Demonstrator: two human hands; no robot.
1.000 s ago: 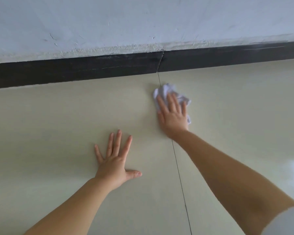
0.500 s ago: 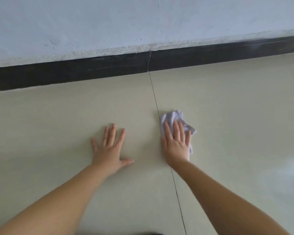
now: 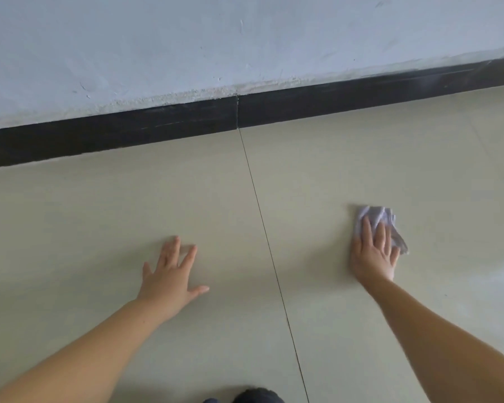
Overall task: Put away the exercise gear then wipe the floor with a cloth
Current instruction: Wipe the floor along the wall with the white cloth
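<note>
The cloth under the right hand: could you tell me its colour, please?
The cloth is white to pale lilac, best seen in the head view.

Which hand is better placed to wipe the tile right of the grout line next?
The right hand: it presses the white cloth flat on the floor tile right of the grout line. The left hand lies spread and bare on the other tile, apparently bracing.

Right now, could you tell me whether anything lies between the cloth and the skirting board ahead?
Nothing visible does: only bare floor tile lies between the cloth under the right hand and the black skirting board.
</note>
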